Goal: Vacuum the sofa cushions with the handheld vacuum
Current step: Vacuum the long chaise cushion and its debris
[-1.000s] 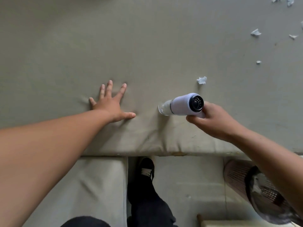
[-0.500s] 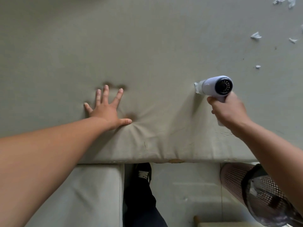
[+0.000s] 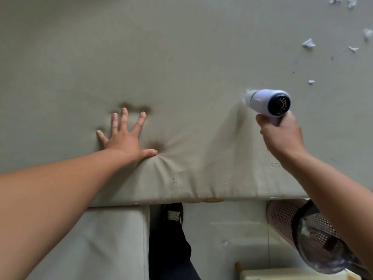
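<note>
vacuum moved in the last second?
Yes. The white handheld vacuum, gripped by the right hand, went right and away from the front edge of the beige sofa cushion, toward the white paper scraps.

Bare cushion [image 3: 181,57] stretches between the pressing left hand [image 3: 125,141] and the vacuum [image 3: 268,102]; paper scraps [image 3: 308,45] litter the far right.

One vacuum [image 3: 269,102], two hands [image 3: 125,140] [image 3: 282,136], one cushion [image 3: 181,57], about six paper scraps [image 3: 308,45], one mesh basket [image 3: 286,215], one shoe [image 3: 173,214].
</note>
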